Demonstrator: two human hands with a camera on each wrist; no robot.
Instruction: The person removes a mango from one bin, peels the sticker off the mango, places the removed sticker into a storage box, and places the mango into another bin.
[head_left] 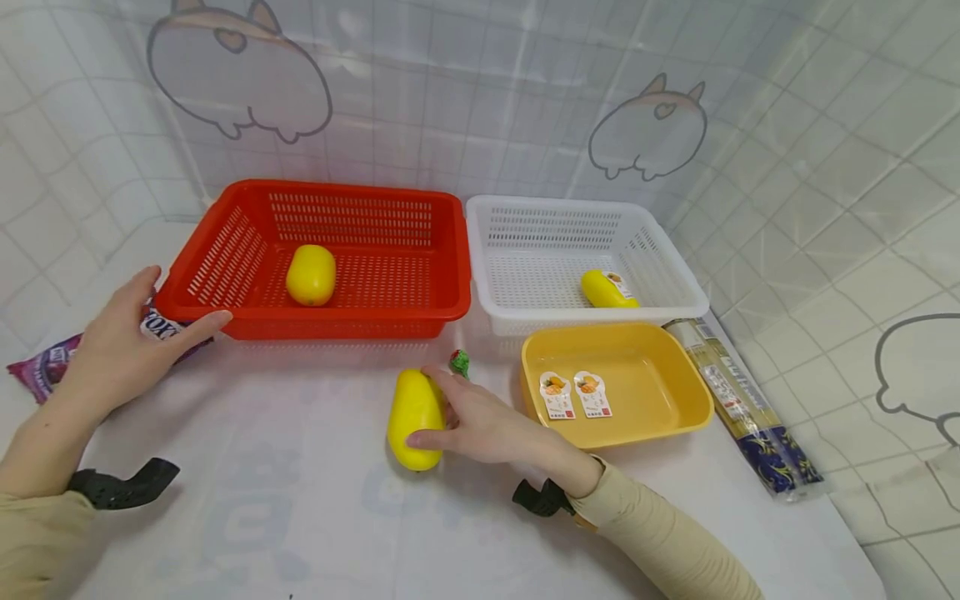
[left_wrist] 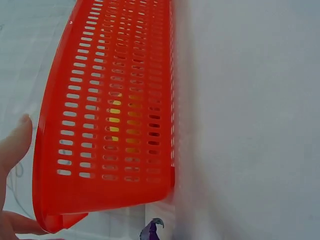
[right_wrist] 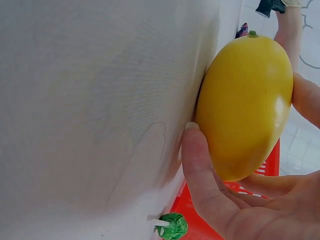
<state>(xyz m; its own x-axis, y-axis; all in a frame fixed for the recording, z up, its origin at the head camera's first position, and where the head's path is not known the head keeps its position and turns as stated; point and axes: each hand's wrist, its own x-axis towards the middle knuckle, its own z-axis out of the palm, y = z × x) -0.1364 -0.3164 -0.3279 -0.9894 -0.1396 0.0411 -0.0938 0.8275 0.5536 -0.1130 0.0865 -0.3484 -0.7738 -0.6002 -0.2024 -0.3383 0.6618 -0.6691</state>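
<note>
My right hand grips a yellow melon from its right side, low over the white tabletop. In the right wrist view, the fingers and thumb curl round the melon, and its green stem end faces away. My left hand is spread at the front left corner of the red basket, the thumb at the front rim. A purple packet lies partly hidden under that hand. Inside the red basket sits another yellow melon, glimpsed through the slots in the left wrist view.
A white basket holding a yellow fruit with a label stands right of the red one. Before it is a yellow tray with two stickers inside. A green-wrapped lollipop lies near my right hand. A long packet lies rightmost.
</note>
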